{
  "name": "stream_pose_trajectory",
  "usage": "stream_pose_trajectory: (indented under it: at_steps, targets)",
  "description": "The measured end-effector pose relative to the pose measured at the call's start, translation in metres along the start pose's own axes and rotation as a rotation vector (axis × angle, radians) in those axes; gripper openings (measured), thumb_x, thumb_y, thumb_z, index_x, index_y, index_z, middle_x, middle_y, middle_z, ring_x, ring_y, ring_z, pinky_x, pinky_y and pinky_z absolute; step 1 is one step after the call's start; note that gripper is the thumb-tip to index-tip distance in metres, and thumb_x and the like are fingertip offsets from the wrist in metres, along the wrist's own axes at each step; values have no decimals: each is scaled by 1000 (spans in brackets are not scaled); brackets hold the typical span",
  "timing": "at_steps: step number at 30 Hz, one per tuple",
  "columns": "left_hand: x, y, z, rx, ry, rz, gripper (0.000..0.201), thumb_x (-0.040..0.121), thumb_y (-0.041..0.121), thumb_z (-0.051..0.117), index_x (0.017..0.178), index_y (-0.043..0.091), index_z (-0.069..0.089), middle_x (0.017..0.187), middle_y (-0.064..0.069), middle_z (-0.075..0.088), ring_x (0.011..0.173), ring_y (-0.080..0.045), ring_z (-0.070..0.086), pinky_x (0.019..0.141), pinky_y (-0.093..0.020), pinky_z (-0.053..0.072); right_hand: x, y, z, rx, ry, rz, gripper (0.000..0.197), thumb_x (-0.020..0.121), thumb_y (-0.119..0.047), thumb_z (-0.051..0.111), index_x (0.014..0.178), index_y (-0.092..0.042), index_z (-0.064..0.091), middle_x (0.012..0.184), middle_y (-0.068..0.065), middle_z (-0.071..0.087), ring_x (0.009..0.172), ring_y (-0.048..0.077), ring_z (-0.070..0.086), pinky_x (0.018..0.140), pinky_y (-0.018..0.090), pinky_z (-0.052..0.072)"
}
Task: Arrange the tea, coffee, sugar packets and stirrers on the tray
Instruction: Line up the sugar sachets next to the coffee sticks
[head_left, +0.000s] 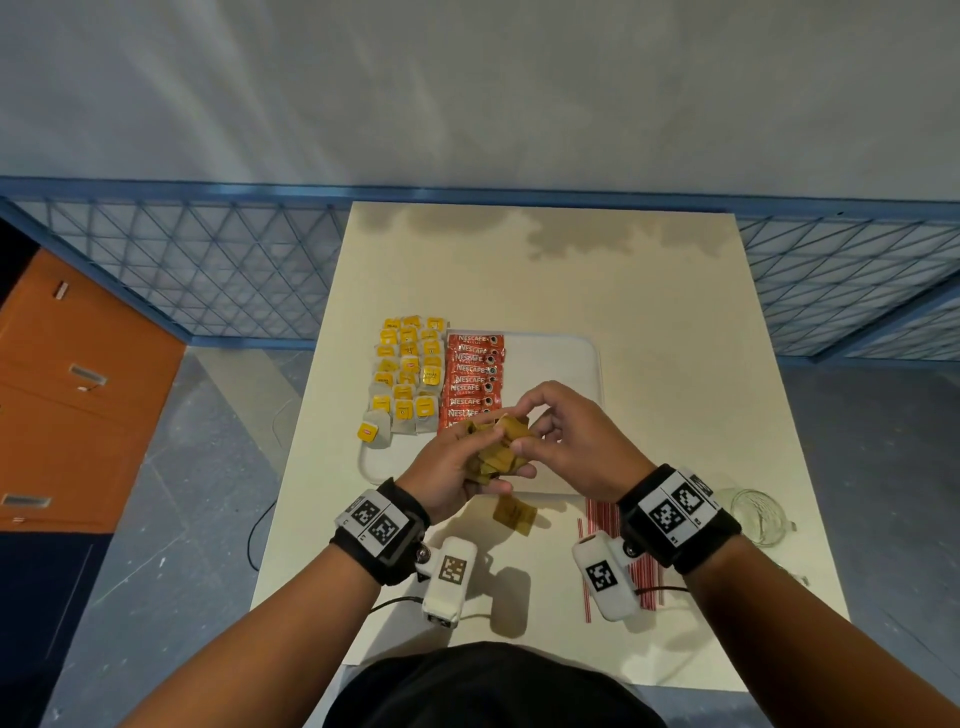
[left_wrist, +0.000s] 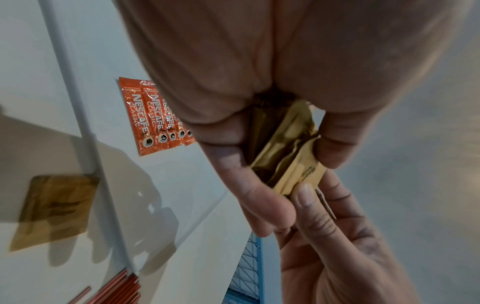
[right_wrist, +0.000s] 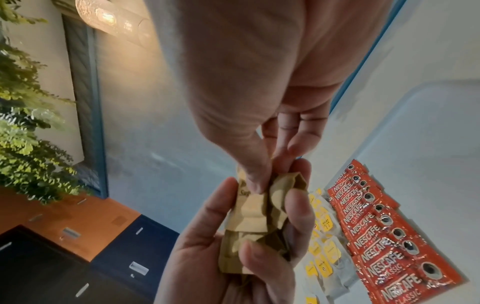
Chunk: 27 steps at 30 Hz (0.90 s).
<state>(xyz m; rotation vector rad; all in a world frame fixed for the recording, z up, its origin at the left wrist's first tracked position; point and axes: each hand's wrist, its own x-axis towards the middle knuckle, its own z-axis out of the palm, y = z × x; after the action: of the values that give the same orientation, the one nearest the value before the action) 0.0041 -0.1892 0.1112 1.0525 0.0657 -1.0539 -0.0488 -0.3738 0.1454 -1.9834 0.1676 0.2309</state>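
Note:
My left hand (head_left: 470, 462) grips a bunch of brown sugar packets (head_left: 501, 447) above the near edge of the white tray (head_left: 571, 364). My right hand (head_left: 550, 431) pinches one packet at the top of that bunch (right_wrist: 253, 202), thumb against fingers. The same bunch (left_wrist: 291, 152) shows between both hands in the left wrist view. On the tray lie a column of red coffee sachets (head_left: 472, 374) and rows of yellow-tagged tea bags (head_left: 408, 374). One more brown sugar packet (head_left: 514, 514) lies on the table in front of the tray. Red stirrers (head_left: 602, 519) lie under my right wrist.
A clear glass (head_left: 758, 514) stands at the right by the table's edge. The tray's right half (head_left: 550, 358) is bare. An orange drawer cabinet (head_left: 67, 389) stands to the left of the table, and a blue mesh fence (head_left: 208, 270) runs behind it.

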Motion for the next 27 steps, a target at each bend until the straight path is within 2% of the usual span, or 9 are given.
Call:
stream_pose_trajectory:
  at_steps: [2, 4, 7, 10, 12, 15, 16, 20, 27]
  targets:
    - [2, 3, -1, -6, 3, 17, 31, 101, 15, 53, 131, 17, 60, 112, -19, 70, 92, -31, 74, 62, -28, 60, 2, -2, -4, 18, -4, 12, 30, 90, -13, 75, 101, -36, 61, 92, -10, 66, 77, 6, 64, 72, 23, 54]
    - [4, 6, -1, 7, 25, 37, 27, 101, 9, 53, 126, 17, 60, 110, -17, 72, 91, -30, 74, 64, -28, 61, 5, -2, -7, 42, 11, 4, 29, 91, -10, 72, 103, -35, 62, 97, -9, 67, 77, 5, 64, 73, 22, 55]
    - [10, 9, -2, 9, 96, 66, 29, 96, 5, 60, 125, 13, 58, 104, -14, 74, 85, -28, 75, 64, -28, 61, 11, 1, -7, 80, 75, -18, 26, 92, -10, 71, 105, -30, 63, 106, -7, 68, 77, 6, 65, 72, 19, 53]
    - [20, 11, -5, -40, 181, 103, 36, 92, 2, 65, 127, 9, 56, 102, -10, 74, 83, -23, 74, 62, -28, 61, 17, 6, -3, 95, 168, 16, 19, 93, -18, 72, 105, -29, 64, 100, -6, 69, 72, 8, 64, 72, 21, 52]
    - [25, 13, -6, -62, 221, 120, 36, 91, 1, 67, 125, 9, 57, 101, -11, 72, 81, -21, 72, 59, -27, 60, 21, 10, 0, 97, 207, 56, 14, 93, -24, 72, 105, -27, 65, 94, -7, 69, 72, 12, 65, 73, 25, 53]
    - [32, 17, -8, -72, 239, 139, 29, 90, 4, 69, 117, 9, 61, 98, -12, 72, 79, -23, 68, 57, -25, 58, 24, 17, 5, 126, 220, 92, 15, 91, -37, 72, 101, -28, 68, 89, -4, 69, 78, 26, 67, 77, 38, 57]
    - [34, 19, -9, -72, 246, 145, 32, 88, 7, 71, 118, 7, 61, 100, -14, 71, 80, -24, 67, 58, -25, 57, 25, 19, 7, 133, 220, 101, 16, 89, -41, 72, 99, -29, 69, 87, -4, 69, 79, 27, 67, 77, 39, 58]
    - [45, 22, -13, -85, 291, 165, 58, 78, 15, 80, 128, 1, 56, 108, -18, 71, 82, -24, 69, 59, -25, 57, 32, 22, 14, 178, 246, 142, 11, 92, -32, 73, 90, -22, 74, 78, -7, 69, 75, 13, 64, 73, 29, 55]
    - [67, 20, -17, -36, 313, 171, 32, 87, 13, 75, 117, 8, 65, 97, -12, 73, 74, -18, 69, 60, -24, 57, 53, 23, 24, 322, 325, 196, 8, 92, -21, 74, 89, -14, 72, 71, -8, 68, 66, 7, 63, 67, 18, 51]
